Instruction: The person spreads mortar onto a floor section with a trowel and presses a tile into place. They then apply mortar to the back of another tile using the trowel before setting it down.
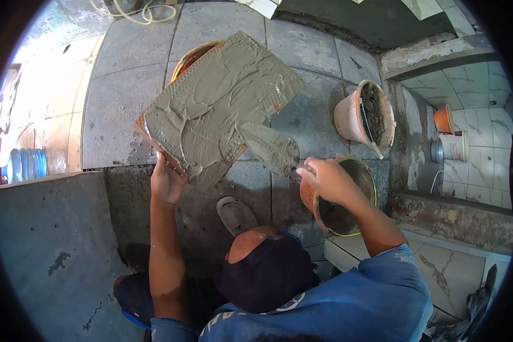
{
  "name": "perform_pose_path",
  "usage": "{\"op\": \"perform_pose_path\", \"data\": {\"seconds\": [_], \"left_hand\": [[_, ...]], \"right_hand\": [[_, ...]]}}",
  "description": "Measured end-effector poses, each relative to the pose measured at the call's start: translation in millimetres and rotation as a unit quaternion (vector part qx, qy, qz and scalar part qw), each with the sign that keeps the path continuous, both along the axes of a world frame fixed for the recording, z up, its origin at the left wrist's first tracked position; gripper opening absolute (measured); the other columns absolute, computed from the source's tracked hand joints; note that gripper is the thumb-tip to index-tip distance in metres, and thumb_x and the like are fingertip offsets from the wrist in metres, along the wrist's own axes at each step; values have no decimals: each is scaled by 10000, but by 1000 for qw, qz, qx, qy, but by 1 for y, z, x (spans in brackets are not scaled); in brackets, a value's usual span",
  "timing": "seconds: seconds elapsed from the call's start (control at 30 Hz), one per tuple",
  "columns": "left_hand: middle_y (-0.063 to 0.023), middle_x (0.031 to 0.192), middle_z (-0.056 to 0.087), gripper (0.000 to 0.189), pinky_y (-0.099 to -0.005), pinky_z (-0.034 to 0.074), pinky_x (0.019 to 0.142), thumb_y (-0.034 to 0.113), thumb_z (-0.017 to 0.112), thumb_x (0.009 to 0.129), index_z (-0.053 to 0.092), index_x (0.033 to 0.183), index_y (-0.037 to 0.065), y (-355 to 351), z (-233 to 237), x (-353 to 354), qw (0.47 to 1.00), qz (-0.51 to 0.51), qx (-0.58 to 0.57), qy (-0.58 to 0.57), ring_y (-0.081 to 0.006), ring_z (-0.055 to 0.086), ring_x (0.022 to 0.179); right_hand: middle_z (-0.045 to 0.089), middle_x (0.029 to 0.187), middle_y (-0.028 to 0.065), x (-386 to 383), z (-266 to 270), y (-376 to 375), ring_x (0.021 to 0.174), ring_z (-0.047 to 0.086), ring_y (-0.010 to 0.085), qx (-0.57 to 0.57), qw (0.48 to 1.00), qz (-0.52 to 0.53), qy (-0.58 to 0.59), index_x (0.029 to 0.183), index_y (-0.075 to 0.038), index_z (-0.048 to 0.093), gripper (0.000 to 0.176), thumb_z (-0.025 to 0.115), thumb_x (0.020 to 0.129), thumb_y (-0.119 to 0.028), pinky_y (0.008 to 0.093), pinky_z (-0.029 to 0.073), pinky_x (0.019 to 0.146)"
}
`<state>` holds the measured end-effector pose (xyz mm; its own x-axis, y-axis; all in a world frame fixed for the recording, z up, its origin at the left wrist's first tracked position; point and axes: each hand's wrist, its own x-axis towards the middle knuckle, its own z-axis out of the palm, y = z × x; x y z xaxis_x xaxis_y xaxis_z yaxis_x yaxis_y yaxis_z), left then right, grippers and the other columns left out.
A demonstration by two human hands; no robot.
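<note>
My left hand (170, 179) holds a tile (211, 108) by its lower left edge. Grey mortar covers the tile's upper face, ridged and uneven, with a lump hanging over the near edge. A trowel (271, 149), coated in mortar, is in my right hand (323, 178), fingers closed round its handle end. The trowel's blade touches the mortar at the tile's right side. Just under my right forearm stands an orange bucket (309, 196) with a yellow-green rim cord. Partly hidden behind the tile is another orange container (182, 61).
A pale bucket (349, 117) of dark mortar stands at the right on the grey tiled floor (125, 85). A low wall (45, 228) rises at the left, near a blue water bottle (25, 165). A hose (148, 17) lies at the top. Ledges frame a recess at the right.
</note>
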<state>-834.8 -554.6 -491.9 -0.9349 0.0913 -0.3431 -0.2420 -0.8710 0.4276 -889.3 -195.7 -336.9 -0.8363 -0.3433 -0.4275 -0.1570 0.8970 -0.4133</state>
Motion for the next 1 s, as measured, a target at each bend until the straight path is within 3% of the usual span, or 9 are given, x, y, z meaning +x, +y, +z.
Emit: {"op": "perform_pose_path", "data": {"seconds": [0.07,0.17,0.23,0.33,0.57,0.63,0.87,0.93,1.0], "left_hand": [[-100,1270,551,478,-422,472,937,410,289,1017,403,1332,70,-3,-2,1,996,45,-30,-69,-250,558,1146],[-107,1286,538,485,-430,475,932,415,292,1016,397,1339,69,-17,-32,8,990,-48,95,94,-260,552,1154],[-119,1302,522,480,-434,477,932,407,286,1018,394,1340,68,-8,-22,4,997,27,-45,-62,-270,548,1159],[-125,1317,508,487,-442,470,944,407,285,1018,385,1349,64,2,5,1,995,32,-51,-78,-278,541,1167],[-128,1339,493,494,-451,460,969,395,275,1021,365,1367,54,1,4,0,995,24,-60,-70,-284,524,1195],[-141,1266,536,496,-465,522,850,404,281,1015,363,1336,34,4,4,-1,995,39,-59,-68,-292,590,1097],[-145,1268,540,506,-464,511,864,416,278,1015,373,1334,35,3,4,0,997,33,-36,-59,-290,585,1103],[-136,1403,433,506,-472,361,1059,382,267,1024,328,1400,49,1,5,1,999,10,-20,-38,-298,440,1278],[-131,1408,428,503,-473,357,1061,380,270,1024,328,1403,56,3,9,0,999,11,-12,-36,-299,436,1281]], "right_hand": [[624,769,233,13,3,-13,779,606,437,37,998,47,-10,865,8,578,352,545,907,-340,503,478,686],[622,785,203,34,9,-34,749,617,418,50,994,99,8,864,-11,554,335,560,901,-344,493,479,673],[629,794,187,38,5,-42,740,625,402,62,986,150,34,878,-34,541,328,548,907,-360,490,496,664],[638,819,174,30,-1,-42,739,632,392,97,980,157,74,893,-35,542,333,530,918,-367,484,502,656],[648,830,217,-50,4,2,821,637,411,198,975,29,97,947,-35,581,337,533,918,-367,503,502,706],[640,837,246,-79,-2,23,833,624,425,186,977,15,107,926,-20,597,348,536,918,-363,516,486,713],[653,890,213,-126,3,56,853,635,393,263,934,-47,236,935,-22,608,343,542,915,-358,489,495,742],[644,962,195,-128,0,72,864,634,386,262,917,-74,291,972,-37,604,351,552,905,-377,479,495,737],[639,961,189,-118,1,86,872,630,380,261,908,-95,315,984,-36,599,361,559,900,-385,477,492,739]]}}
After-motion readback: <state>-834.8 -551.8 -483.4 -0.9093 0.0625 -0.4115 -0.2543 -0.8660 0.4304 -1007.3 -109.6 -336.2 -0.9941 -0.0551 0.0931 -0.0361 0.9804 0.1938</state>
